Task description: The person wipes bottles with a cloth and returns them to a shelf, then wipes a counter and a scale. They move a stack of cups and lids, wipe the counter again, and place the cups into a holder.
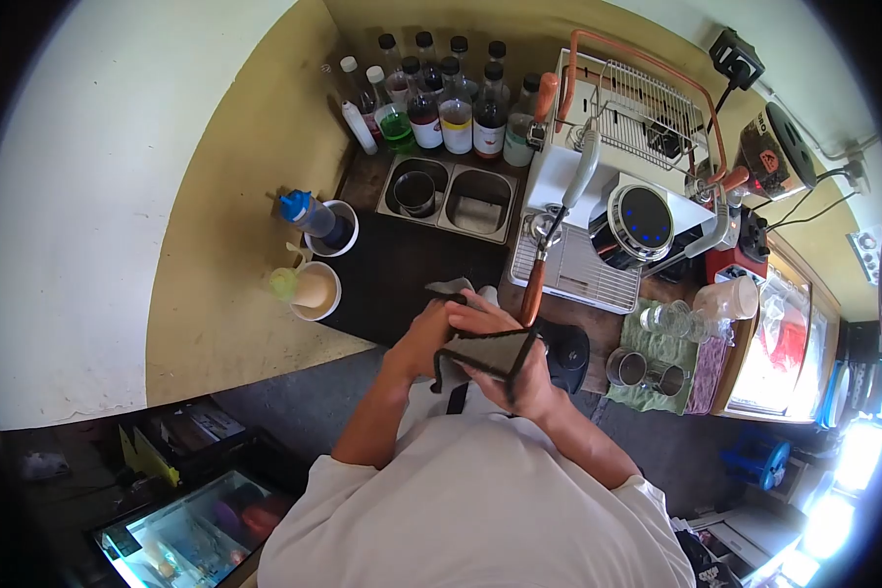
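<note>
A grey cloth with dark edging (490, 351) is bunched between my hands, in front of my chest at the counter's near edge. My left hand (423, 338) grips its left side, and a fold of it sticks up beyond the fingers. On the other side my right hand (531, 380) holds the cloth from below, its fingers partly covered by it. Just past my hands, a portafilter's wooden handle (533, 294) points toward me from the espresso machine's drip tray (588, 269).
Syrup bottles (457, 113) line the back wall behind a two-part steel insert (478, 208). Squeeze bottles stand in white bowls (335, 245) at left. The espresso machine (608, 147) stands at right, with glasses (647, 370) on a green cloth nearby. A black mat (402, 279) covers the counter.
</note>
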The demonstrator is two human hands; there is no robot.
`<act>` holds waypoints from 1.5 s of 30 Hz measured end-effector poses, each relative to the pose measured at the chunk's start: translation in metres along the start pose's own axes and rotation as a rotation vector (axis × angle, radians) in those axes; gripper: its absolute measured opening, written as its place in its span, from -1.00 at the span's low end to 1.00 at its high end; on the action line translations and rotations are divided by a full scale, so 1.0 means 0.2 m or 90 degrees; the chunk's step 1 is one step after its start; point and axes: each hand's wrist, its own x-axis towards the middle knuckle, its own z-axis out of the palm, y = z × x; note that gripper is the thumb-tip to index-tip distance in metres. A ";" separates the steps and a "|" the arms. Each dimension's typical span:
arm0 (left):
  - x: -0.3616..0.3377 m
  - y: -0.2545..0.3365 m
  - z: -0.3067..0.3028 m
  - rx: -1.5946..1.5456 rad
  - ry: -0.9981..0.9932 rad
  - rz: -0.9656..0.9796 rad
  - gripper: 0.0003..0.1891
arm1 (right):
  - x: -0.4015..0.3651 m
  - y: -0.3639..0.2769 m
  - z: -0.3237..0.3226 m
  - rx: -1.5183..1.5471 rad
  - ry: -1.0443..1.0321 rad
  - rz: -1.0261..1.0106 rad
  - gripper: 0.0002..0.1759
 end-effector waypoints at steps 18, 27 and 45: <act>0.00 0.07 -0.09 0.062 -0.123 0.092 -0.43 | 0.02 -0.03 -0.13 0.300 -0.154 0.124 -0.61; -0.04 0.07 -0.04 0.068 -0.022 0.004 -0.22 | 0.02 -0.05 -0.07 0.203 -0.100 0.177 -0.63; -0.05 -0.02 0.03 0.046 0.012 0.092 -0.24 | 0.01 -0.05 -0.04 0.238 -0.078 0.202 -0.64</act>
